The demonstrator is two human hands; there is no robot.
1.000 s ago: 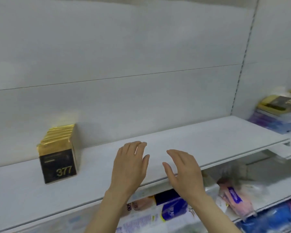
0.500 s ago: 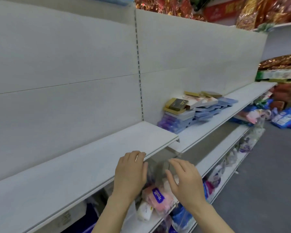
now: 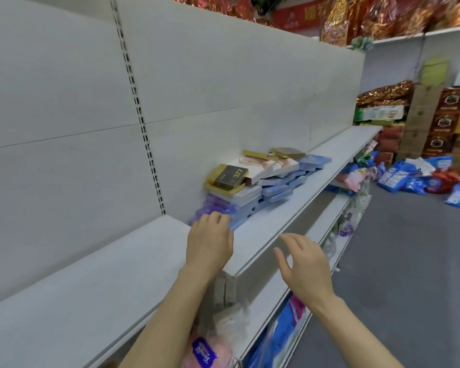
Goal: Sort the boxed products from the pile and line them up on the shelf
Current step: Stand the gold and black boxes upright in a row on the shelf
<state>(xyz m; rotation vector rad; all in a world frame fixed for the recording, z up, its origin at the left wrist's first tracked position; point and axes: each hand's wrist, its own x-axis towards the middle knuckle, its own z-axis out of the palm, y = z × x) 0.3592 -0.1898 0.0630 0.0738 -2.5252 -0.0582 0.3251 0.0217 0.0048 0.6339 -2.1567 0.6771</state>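
Observation:
A pile of flat boxed products [image 3: 266, 181] lies on the white shelf [image 3: 290, 216], against the back panel. It holds blue, purple and white boxes, with a gold-and-black box marked 377 [image 3: 227, 176] on top at its left end. My left hand [image 3: 210, 243] hovers over the shelf just short of the pile's near end, fingers loosely bent, holding nothing. Over the shelf's front edge floats my right hand [image 3: 303, 264], fingers spread and empty.
The nearer shelf section [image 3: 77, 282] to the left is bare white board. Lower shelves hold soft packets [image 3: 205, 351]. Blue and red bags [image 3: 420, 176] lie on the grey floor at right, and stacked cartons [image 3: 446, 120] stand beyond.
The view has swung right along the shelf, leaving the upright gold boxes out of sight. The pile has come closer, and both hands have moved toward it, still empty.

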